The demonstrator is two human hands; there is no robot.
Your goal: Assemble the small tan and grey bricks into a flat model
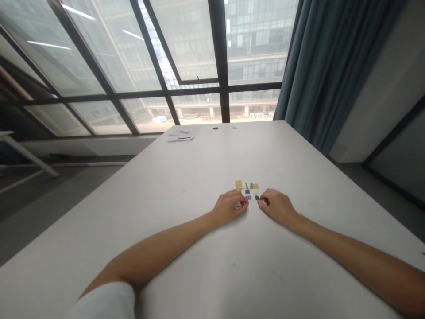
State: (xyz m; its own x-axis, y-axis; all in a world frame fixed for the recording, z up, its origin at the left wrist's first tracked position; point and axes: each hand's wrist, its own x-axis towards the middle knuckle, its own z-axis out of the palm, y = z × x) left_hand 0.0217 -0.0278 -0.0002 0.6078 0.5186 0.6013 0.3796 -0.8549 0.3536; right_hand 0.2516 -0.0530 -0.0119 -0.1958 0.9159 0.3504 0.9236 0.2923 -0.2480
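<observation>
Likely office: windows [189, 40], papers [175, 134], table [206, 164]

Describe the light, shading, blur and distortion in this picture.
Head view: daylight enters through the windows, with bright streaks on the glass; head view: the white table dims softly toward the bottom edge; head view: the yellow building-block piece beyond the left hand looks soft, fine detail lost; head view: slanting window frames suggest wide-angle distortion.

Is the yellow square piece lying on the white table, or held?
Lying on the white table: the yellow square piece shows beyond the left hand, not gripped.
</observation>
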